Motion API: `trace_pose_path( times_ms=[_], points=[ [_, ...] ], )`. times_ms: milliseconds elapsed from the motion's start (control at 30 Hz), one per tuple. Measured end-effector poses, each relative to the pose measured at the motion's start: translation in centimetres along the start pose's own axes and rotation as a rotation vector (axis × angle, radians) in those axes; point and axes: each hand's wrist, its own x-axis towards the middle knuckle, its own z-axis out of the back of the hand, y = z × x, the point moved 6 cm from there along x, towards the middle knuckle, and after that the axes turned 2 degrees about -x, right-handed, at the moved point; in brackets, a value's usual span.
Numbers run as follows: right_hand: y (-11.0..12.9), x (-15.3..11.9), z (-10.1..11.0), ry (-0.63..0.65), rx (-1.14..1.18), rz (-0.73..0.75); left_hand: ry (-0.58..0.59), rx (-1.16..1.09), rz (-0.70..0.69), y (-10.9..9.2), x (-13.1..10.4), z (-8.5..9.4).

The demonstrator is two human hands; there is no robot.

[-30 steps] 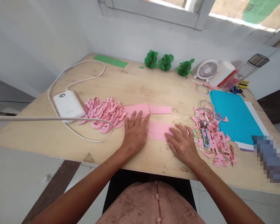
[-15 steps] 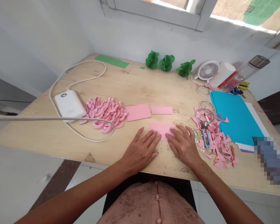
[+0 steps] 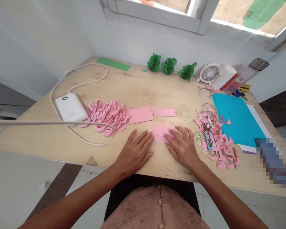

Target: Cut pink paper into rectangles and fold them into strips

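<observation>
A small pink paper sheet (image 3: 159, 133) with a crease line across it lies flat near the table's front edge. My left hand (image 3: 135, 153) rests palm down with fingers spread, its fingertips at the sheet's left edge. On the sheet's right part lie the fingertips of my right hand (image 3: 182, 147), also flat and spread. Just behind are a larger pink rectangle (image 3: 141, 114) and a narrow pink strip (image 3: 164, 112). Left of these sits a pile of scalloped pink paper pieces (image 3: 109, 116).
A white power bank (image 3: 71, 107) with a looping cable is at left. Pink scraps (image 3: 222, 148), blue-handled snips (image 3: 208, 140) and turquoise sheets (image 3: 238, 121) lie at right. Along the wall stand green paper shapes (image 3: 169, 65), a fan (image 3: 210, 73) and a bottle (image 3: 248, 74).
My left hand has slid left, off most of the small pink sheet. My right hand has shifted slightly left over it. The view has moved a little.
</observation>
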Motion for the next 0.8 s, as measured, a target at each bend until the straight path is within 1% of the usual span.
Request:
trace_pose_path(
  times_ms=[167, 300, 433, 633, 700, 800],
  points=[
    [2.3, 2.1, -1.1, 0.039, 0.02, 0.042, 0.008, -0.017, 0.011, -0.1, 0.1, 0.3],
    [2.5, 2.3, -1.3, 0.063, 0.013, 0.032, 0.009, -0.016, 0.016, -0.1, 0.1, 0.4],
    [1.3, 0.8, -0.5, 0.068, -0.028, 0.004, -0.003, -0.013, 0.009, -0.2, 0.2, 0.5],
    [-1.8, -3.1, 1.0, 0.061, -0.108, -0.085, -0.03, -0.01, -0.006, -0.2, 0.2, 0.6],
    [-2.4, -4.1, 1.1, 0.07, -0.12, -0.103, -0.04, -0.008, -0.012, -0.2, 0.1, 0.5],
    [-2.7, -4.8, 1.1, 0.061, -0.116, -0.136, -0.056, -0.009, -0.018, -0.1, 0.1, 0.6]
  ],
)
